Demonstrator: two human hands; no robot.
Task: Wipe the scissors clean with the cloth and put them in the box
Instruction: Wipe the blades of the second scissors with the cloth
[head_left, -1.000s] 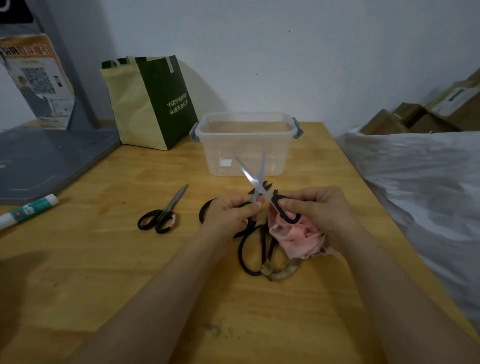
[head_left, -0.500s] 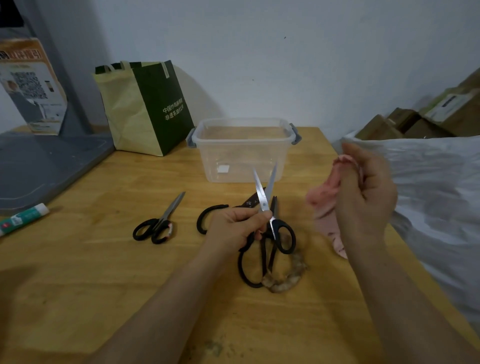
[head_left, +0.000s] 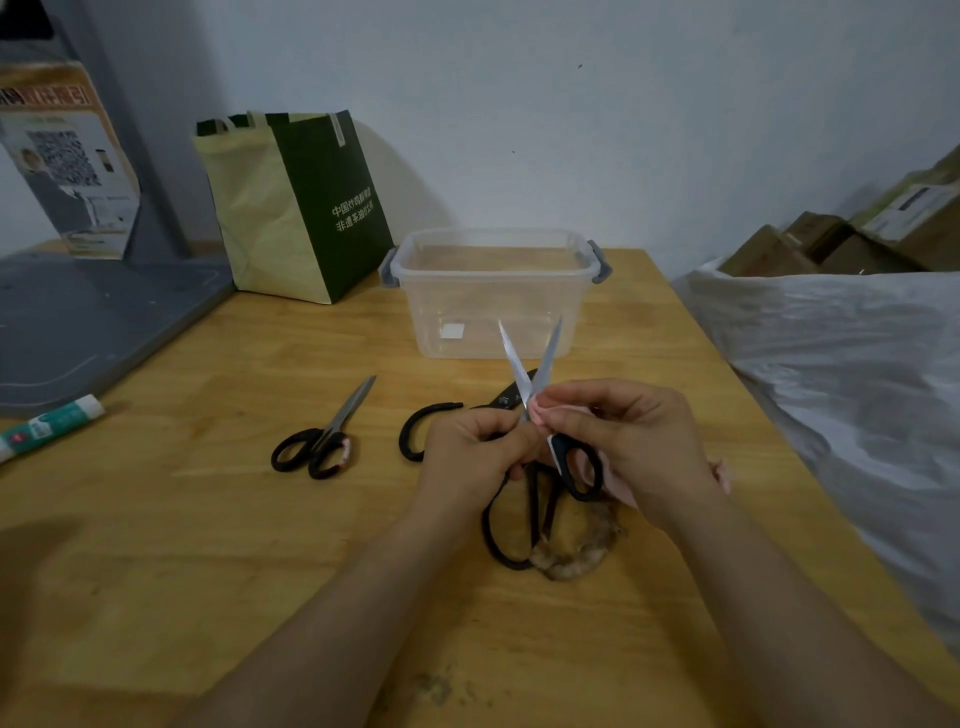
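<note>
My left hand (head_left: 475, 452) grips the handle of a pair of black-handled scissors (head_left: 535, 374), whose steel blades stand spread and point up toward the box. My right hand (head_left: 634, 441) holds the pink cloth (head_left: 724, 475) and pinches it against the base of the blades. Most of the cloth is hidden inside that hand. The clear plastic box (head_left: 493, 260) with grey latches stands empty behind the blades. A second small pair of scissors (head_left: 332, 431) lies shut on the wooden table (head_left: 208, 519) to the left. Large black shears (head_left: 511, 519) lie under my hands.
A green and cream bag (head_left: 291, 208) stands at the back left. A grey board (head_left: 78, 322) and a glue stick (head_left: 47, 426) lie at the left edge. A white sack (head_left: 841, 374) borders the table on the right, with cardboard boxes (head_left: 831, 239) behind it.
My right hand had lifted away to the right with the cloth, and now it is back at the scissors with the cloth on the blades. My left hand kept hold of the scissors.
</note>
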